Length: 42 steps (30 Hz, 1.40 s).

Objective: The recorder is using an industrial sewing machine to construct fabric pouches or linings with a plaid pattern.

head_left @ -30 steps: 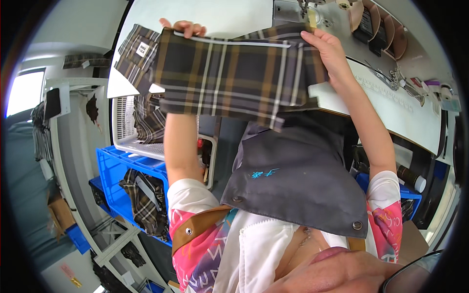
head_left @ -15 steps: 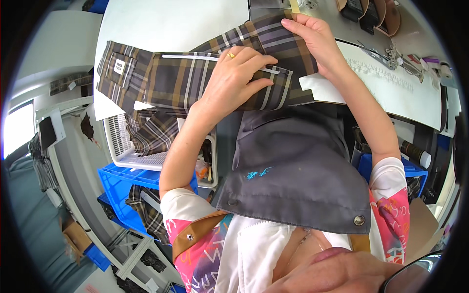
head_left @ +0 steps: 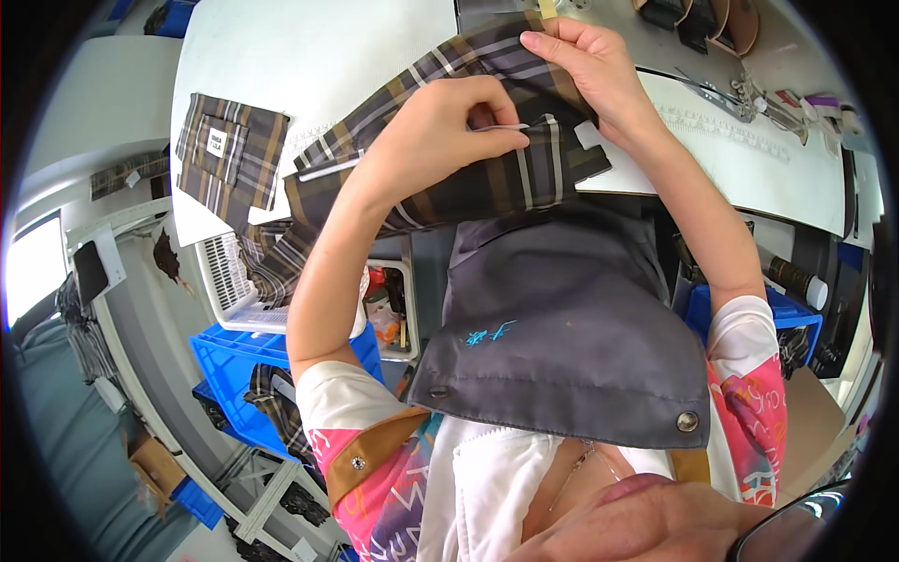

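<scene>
A dark plaid fabric piece (head_left: 538, 169) in brown, black and white lies across the near edge of the white table, bent into a curve. My left hand (head_left: 435, 136) is over its middle, thumb and fingers closed in a pinch on the fabric's edge. A narrow white strip (head_left: 328, 170) runs along that edge and passes under my left hand. My right hand (head_left: 595, 80) pinches the fabric's far right end between thumb and fingers. Apart from it, at the left, a second plaid piece (head_left: 255, 140) with a white label (head_left: 217, 141) lies on the table.
The white table (head_left: 309, 47) bears a clear ruler (head_left: 721, 131) and metal tweezers (head_left: 716, 98) at the right. Below its left edge stand a white basket (head_left: 220, 276) with plaid cloth hanging over it and a blue crate (head_left: 220, 375). Another blue crate (head_left: 796, 323) is at the right.
My left hand has moved left and slightly nearer, and its fingers have closed on the fabric edge. The held fabric has shifted and bent, uncovering table beside the labelled piece.
</scene>
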Available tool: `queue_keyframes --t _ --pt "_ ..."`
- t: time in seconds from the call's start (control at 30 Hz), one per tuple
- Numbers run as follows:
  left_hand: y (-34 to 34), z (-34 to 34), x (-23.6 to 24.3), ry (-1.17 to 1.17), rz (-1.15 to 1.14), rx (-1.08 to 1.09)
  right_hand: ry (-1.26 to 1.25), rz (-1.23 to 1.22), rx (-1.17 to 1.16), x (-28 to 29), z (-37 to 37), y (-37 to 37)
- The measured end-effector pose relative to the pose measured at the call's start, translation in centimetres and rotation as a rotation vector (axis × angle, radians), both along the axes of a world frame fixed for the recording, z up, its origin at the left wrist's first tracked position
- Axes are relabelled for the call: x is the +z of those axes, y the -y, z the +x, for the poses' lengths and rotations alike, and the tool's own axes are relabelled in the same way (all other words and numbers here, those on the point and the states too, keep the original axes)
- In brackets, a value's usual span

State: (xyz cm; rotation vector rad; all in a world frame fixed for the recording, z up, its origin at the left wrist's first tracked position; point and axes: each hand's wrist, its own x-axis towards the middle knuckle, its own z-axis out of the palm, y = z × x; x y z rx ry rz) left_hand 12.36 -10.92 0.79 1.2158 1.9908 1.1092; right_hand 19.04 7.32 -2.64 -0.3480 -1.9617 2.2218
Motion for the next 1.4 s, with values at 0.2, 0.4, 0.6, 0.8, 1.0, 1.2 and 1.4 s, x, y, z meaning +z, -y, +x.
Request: queue_keyframes --t 0.2,0.4,0.6,0.8,1.0,1.2,1.4 --pt "3.3 4.7 3.2 0.321 0.177 0.266 -0.025 -0.034 0.088 1.4 1.7 0.9" --pt "4.3 8.5 5.4 -0.216 0.299 0.292 0.003 -0.126 0.344 4.2 6.3 1.7" --pt "3.9 8.1 5.3 -0.119 0.208 0.223 -0.085 0.072 0.486 7.6 7.8 1.6" --pt "0.8 6.3 2.1 0.286 0.542 0.363 -0.244 0.593 0.340 10.0 7.9 0.6" --pt "-0.3 8.0 1.0 -0.282 0.652 0.501 -0.445 0.996 0.124 9.0 7.6 1.5" --pt "1.0 9.4 -1.0 0.491 0.801 0.504 -0.632 1.082 0.079 7.1 7.8 2.5" --pt "0.7 8.3 0.5 0.276 0.754 0.468 -0.620 1.085 0.045 7.4 7.5 2.7"
